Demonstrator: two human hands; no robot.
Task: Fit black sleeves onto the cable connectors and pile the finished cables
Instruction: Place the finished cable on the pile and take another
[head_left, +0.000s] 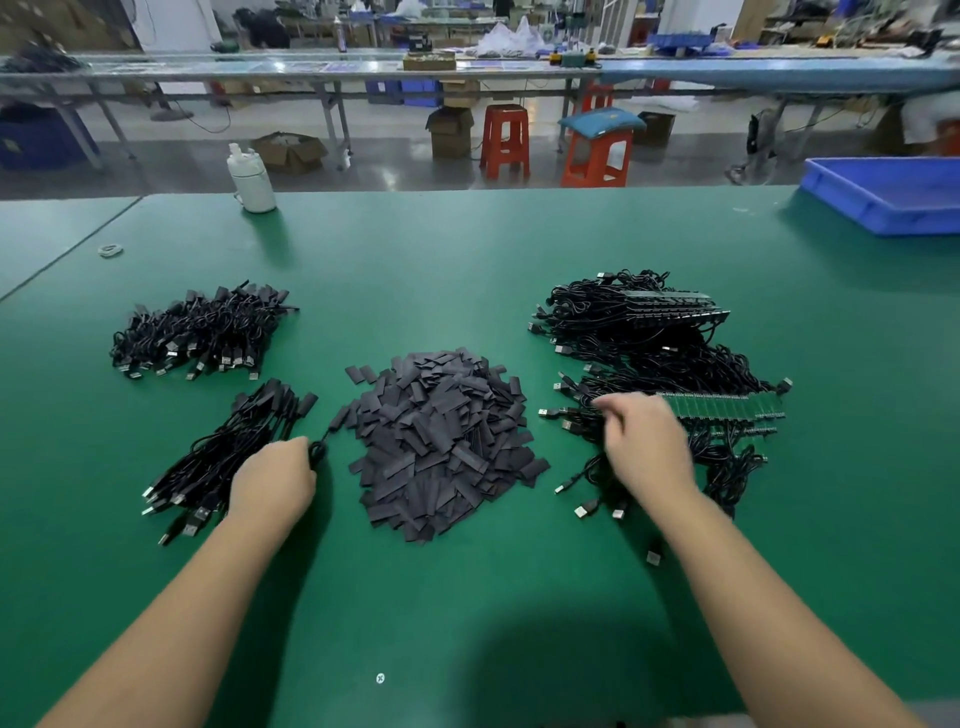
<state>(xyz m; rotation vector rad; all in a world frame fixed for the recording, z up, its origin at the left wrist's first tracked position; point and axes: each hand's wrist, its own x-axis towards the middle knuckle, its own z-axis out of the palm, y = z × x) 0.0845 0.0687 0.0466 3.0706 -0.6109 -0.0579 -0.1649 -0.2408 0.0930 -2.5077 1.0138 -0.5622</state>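
Four heaps of black cables are counted on the green table: two on the left and two on the right. One mound of black sleeves is seen between them. One white bottle, one blue tray and two hands are counted too.

Green table mat, plain. Heap of matt black sleeves. Black cables with silver plug ends, near-left pile and far-left pile. Black cables with green circuit boards in right pile. Blue bin. White bottle. Orange-red stools, one with teal cushion.
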